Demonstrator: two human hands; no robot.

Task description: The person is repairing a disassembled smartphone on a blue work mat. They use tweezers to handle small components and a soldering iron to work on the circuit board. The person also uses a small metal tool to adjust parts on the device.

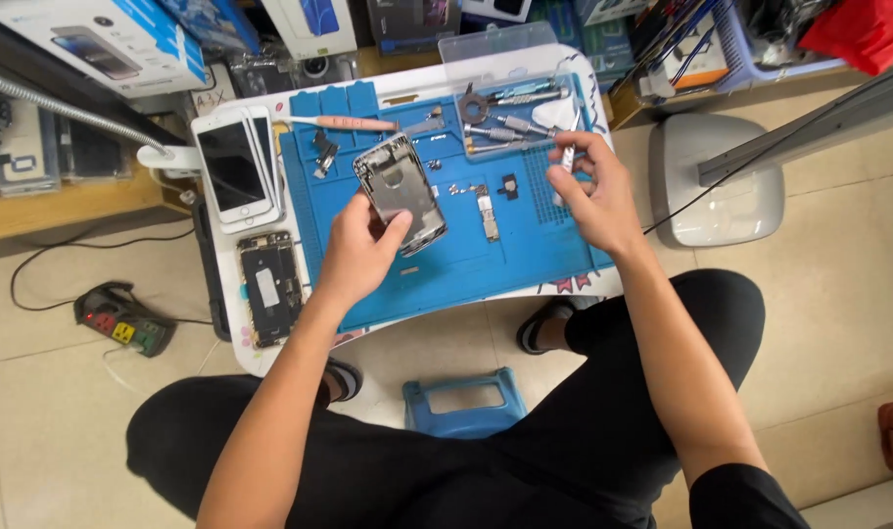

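My left hand (360, 250) holds a grey opened phone housing (399, 188) tilted above the blue repair mat (466, 260). My right hand (595, 191) is closed on a small silver tool, tweezers by the look of it (570, 155), near the mat's right side. Small loose phone parts (486, 211) lie on the mat between the two hands. The mat rests on a low white table (233, 313).
White phone screens (233, 167) are stacked at the table's left, with an opened phone body (268, 286) below them. Screwdrivers and tools (510, 122) lie in a clear tray at the back. A power strip (123, 321) sits on the floor left; a blue stool (463, 402) stands between my legs.
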